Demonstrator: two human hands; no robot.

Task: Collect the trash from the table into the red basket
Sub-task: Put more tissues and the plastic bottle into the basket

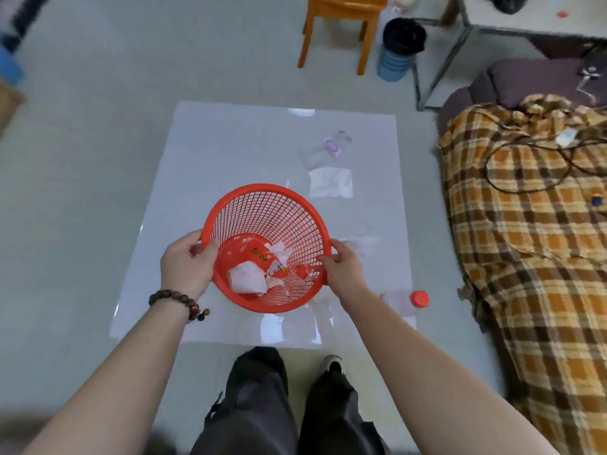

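The red basket (279,215) is held tilted toward me above the white table (203,178). My left hand (187,267) grips its left rim and my right hand (345,267) grips its right rim. Inside lie crumpled white paper (248,279) and a red-and-white wrapper (274,262). On the table lie a clear bottle with a red cap (407,300) at the front right, a white plastic bag (330,182) behind the basket, a clear wrapper with a purple label (330,147) farther back, and a clear wrapper (361,241) beside my right hand.
A sofa under an orange plaid blanket (532,231) stands right of the table, with black cables on it. An orange chair (341,21) and a blue bin with a black liner (399,50) stand behind. My legs (279,405) are at the table's front edge.
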